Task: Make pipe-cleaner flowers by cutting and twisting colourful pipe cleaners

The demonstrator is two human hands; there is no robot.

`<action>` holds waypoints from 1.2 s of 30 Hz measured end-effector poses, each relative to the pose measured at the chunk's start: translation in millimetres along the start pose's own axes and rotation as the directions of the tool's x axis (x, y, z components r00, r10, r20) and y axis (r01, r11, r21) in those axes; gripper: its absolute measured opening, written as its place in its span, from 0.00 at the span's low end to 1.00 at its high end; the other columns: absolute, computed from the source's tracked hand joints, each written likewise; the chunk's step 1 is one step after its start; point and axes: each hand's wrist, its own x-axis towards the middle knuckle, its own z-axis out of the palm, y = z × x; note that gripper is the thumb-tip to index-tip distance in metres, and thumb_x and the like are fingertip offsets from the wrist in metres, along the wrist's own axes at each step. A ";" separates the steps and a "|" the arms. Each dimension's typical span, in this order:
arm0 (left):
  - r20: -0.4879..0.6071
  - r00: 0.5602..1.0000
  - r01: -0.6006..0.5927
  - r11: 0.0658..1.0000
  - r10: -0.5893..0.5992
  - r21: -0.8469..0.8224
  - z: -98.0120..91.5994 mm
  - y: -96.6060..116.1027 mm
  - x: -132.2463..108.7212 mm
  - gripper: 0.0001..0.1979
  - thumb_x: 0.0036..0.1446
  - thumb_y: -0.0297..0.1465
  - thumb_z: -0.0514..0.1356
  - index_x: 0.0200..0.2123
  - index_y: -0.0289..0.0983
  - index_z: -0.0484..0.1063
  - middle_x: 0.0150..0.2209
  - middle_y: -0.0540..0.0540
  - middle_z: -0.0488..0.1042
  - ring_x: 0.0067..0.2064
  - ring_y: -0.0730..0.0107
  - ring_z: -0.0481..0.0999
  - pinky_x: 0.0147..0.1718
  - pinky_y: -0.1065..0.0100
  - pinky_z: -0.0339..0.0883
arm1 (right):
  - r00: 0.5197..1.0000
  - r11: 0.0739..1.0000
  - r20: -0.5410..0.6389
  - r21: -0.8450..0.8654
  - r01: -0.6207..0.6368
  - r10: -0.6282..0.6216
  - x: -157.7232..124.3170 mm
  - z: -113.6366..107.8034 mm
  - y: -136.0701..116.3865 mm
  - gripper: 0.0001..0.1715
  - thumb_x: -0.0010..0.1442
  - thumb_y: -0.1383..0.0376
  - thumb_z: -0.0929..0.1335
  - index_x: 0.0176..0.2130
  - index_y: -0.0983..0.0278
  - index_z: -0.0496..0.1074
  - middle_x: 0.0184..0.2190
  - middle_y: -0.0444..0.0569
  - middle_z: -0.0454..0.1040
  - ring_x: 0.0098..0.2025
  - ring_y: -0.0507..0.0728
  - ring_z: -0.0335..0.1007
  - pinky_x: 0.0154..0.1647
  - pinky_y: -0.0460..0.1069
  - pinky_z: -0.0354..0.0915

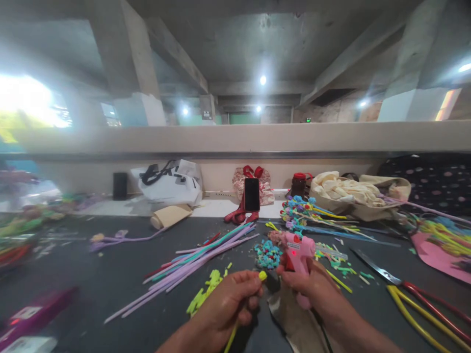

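Note:
My left hand (231,299) pinches a yellow pipe cleaner (262,276); its curled tip shows above the fingertips and its stem hangs below the palm. My right hand (312,284) is wrapped round the handle of a pink glue gun (298,247) with a small red light lit on its side. The gun's nozzle points left, and a clear glue stick (334,253) juts out at the back. Just beyond my hands sits a pile of small blue curled pieces (268,253). Yellow-green cut pieces (208,289) lie beside my left hand.
Long lilac and teal pipe cleaners (198,260) lie to the left. At right are large scissors (401,282) with red and yellow handles. A phone (252,194) stands at the back, near finished colourful stems (300,215) and a cloth bag (346,191). A purple tool (40,314) is at lower left.

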 end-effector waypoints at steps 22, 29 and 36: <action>-0.099 0.987 -0.109 0.979 0.127 0.170 30.6 -23.0 -6.3 0.08 0.39 0.32 0.61 0.18 0.35 0.64 0.13 0.53 0.69 0.12 0.79 0.65 0.11 0.78 0.54 | 0.991 0.985 0.123 0.153 -0.075 0.056 -16.2 6.8 8.6 0.14 0.44 0.65 0.70 0.33 0.66 0.67 0.25 0.42 0.65 0.25 0.49 0.60 0.24 0.44 0.57; 0.001 1.000 -0.011 0.973 0.011 0.232 23.0 -17.0 -10.1 0.07 0.40 0.31 0.61 0.21 0.32 0.67 0.19 0.48 0.73 0.19 0.75 0.71 0.16 0.77 0.59 | 0.969 0.997 0.242 -0.043 0.059 -0.047 -8.1 -3.5 9.3 0.10 0.44 0.68 0.70 0.30 0.66 0.68 0.23 0.40 0.64 0.24 0.49 0.58 0.24 0.43 0.56; -0.052 0.994 -0.086 0.969 0.101 0.231 22.5 -24.4 -6.4 0.04 0.39 0.29 0.58 0.23 0.35 0.65 0.18 0.51 0.71 0.18 0.76 0.70 0.15 0.76 0.60 | 0.982 0.996 0.189 -0.087 0.004 0.012 -9.8 -3.5 13.6 0.09 0.48 0.64 0.68 0.32 0.64 0.68 0.23 0.41 0.67 0.24 0.52 0.62 0.22 0.45 0.58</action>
